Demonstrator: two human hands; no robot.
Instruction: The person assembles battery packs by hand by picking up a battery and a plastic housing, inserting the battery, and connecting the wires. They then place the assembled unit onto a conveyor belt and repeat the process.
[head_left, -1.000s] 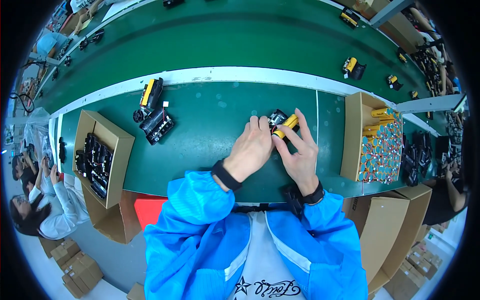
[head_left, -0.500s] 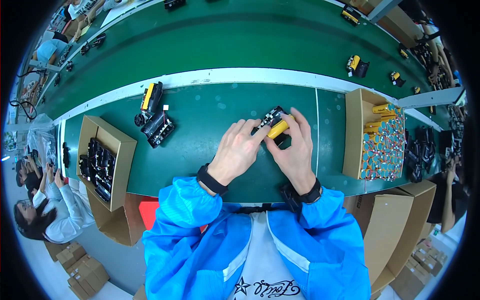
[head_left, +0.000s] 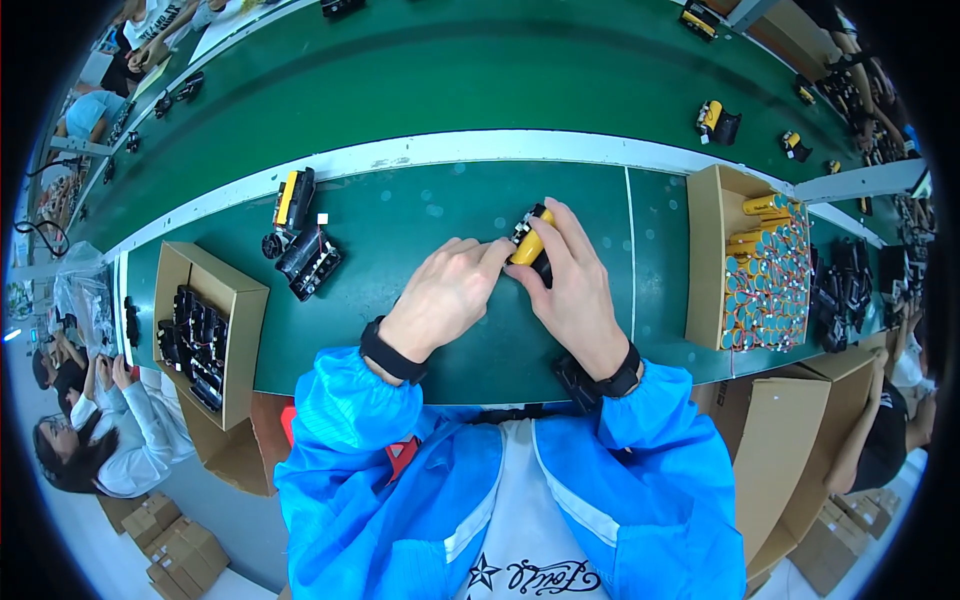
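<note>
A yellow cylindrical battery (head_left: 529, 242) lies in a black plastic housing (head_left: 545, 266), seen over the middle of the green bench. My right hand (head_left: 580, 290) grips this pair from the right, thumb at the near end and fingers over the far end. Coming in from the left, my left hand (head_left: 448, 292) has its fingers bent together and the tips at the housing's near left end. What those tips pinch is partly hidden. Further left on the bench sit a black housing with a yellow battery (head_left: 294, 200) and another black housing (head_left: 309, 264).
On the left, a cardboard box (head_left: 250, 310) holds black housings. A second cardboard box (head_left: 706, 265) on the right is packed with wired yellow batteries. Beyond a white rail (head_left: 450, 148), more assemblies lie on a green surface. A black object (head_left: 575, 383) rests at the near edge.
The battery and housing have turned to a steeper angle and shifted slightly left. My left hand has drawn a little left and nearer, with its fingertips now at the housing's near end.
</note>
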